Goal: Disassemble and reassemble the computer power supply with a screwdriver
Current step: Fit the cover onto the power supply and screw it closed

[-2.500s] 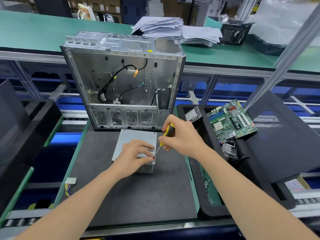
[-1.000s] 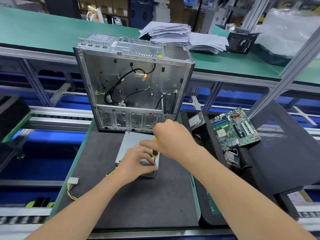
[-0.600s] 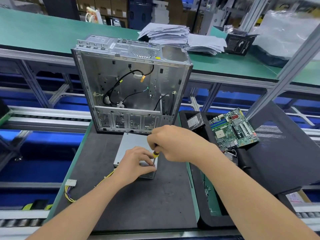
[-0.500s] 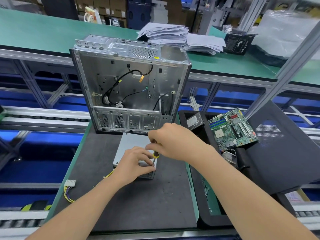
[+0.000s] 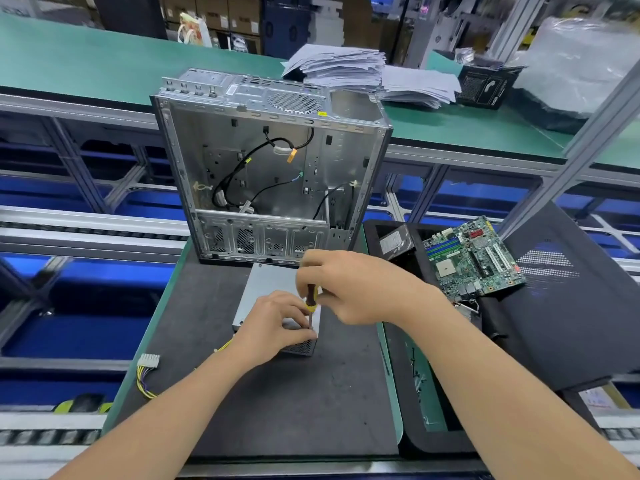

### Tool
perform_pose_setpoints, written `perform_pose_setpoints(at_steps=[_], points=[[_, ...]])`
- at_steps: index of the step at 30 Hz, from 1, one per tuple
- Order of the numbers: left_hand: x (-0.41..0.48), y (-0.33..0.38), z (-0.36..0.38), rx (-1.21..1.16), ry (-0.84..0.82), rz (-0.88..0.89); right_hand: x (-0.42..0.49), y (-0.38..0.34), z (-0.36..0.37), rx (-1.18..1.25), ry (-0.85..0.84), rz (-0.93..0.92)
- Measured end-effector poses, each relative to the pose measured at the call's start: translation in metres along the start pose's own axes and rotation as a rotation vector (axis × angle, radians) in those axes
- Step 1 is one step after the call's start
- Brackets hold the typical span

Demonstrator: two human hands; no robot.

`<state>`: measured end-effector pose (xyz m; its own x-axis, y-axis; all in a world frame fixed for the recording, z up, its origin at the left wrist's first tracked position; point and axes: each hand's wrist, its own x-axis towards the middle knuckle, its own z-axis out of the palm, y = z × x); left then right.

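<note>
Directly in front of the open computer case (image 5: 270,168), on the black mat (image 5: 277,403), the grey power supply (image 5: 266,285) is laid flat, with its yellow wires run off to a white connector (image 5: 149,360) lying left of the case's front. Over 2.5 s the right hand (image 5: 353,289) has been brought from a low, slanted hold to a place above the supply. As a result the yellow-and-black screwdriver (image 5: 310,299) is now stood nearly upright, with its tip set on the supply's right corner farthest from the case. From this it is judged that 1 cover screw is engaged and being turned. Loosening or tightening cannot be told apart, and the screw itself is hidden. The right forearm is angled in from the lower right, and its fingers are wrapped around the handle from above. The left hand (image 5: 273,323) is laid on the same corner, with its fingers curled over the edge beside the shaft to brace the box. Whether the shaft is also pinched cannot be told.
</note>
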<state>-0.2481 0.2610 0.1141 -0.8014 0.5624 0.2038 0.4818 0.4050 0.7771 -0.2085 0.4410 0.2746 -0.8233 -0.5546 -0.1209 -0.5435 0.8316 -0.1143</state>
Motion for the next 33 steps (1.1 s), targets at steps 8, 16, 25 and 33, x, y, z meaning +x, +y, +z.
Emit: perform_pose_setpoints(at_steps=[8, 16, 25, 33], points=[[-0.002, -0.002, 0.002, 0.004, 0.025, 0.03, 0.011, -0.01, 0.016, -0.144, 0.153, 0.384], [0.0, -0.001, 0.001, -0.022, 0.008, -0.001, 0.004, -0.007, 0.008, -0.025, 0.13, 0.294], [0.0, 0.0, 0.001, 0.007, 0.021, 0.02, 0.008, -0.008, 0.003, -0.1, 0.1, 0.263], [0.0, -0.001, 0.0, -0.007, -0.002, -0.007, 0.007, -0.001, 0.011, -0.108, 0.212, 0.386]])
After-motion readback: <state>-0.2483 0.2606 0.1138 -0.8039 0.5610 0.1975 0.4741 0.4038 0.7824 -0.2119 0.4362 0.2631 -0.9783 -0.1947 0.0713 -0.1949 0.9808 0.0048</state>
